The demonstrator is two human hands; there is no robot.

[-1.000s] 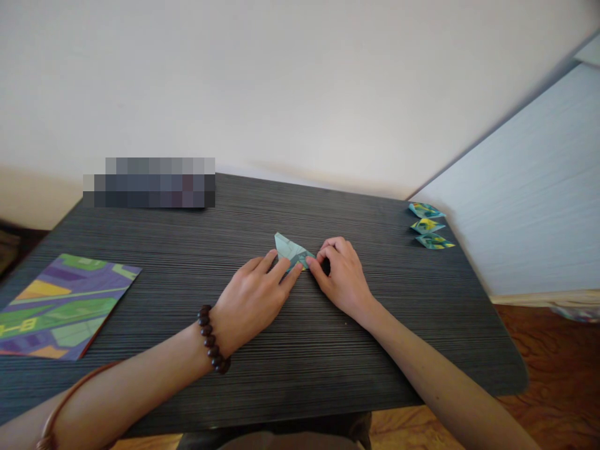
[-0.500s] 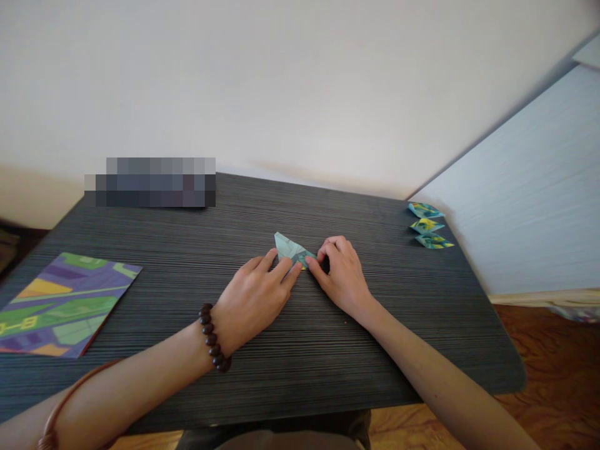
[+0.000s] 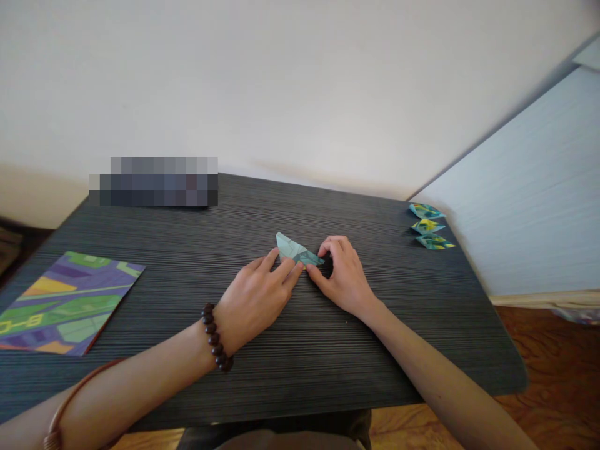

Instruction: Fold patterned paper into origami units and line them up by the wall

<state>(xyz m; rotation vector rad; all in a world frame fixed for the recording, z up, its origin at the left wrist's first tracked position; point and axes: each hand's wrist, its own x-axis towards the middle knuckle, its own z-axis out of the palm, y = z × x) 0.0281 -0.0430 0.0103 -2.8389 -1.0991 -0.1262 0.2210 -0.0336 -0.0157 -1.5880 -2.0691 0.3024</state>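
A small folded piece of paper (image 3: 291,248), pale green with darker green patches and a bit of yellow at its lower edge, lies near the middle of the table. My left hand (image 3: 257,290), with a dark bead bracelet at the wrist, holds the paper down with its fingertips from the left and front. From the right, my right hand (image 3: 344,275) has its thumb and index finger at the paper's narrow pointed end, one on each side of it. The fingers cover part of the lower edge.
Three folded paper shapes (image 3: 426,226) in blue-green and yellow sit in a row at the table's (image 3: 375,362) right back edge. Printed paper (image 3: 75,303) in purple and green lies at the left. A blurred-out object (image 3: 159,187) stands at the back left, before the wall.
My right index finger has lifted slightly off the paper's right end, and more of that pointed end shows. The left hand stays nearly in place. The view has shifted a little.
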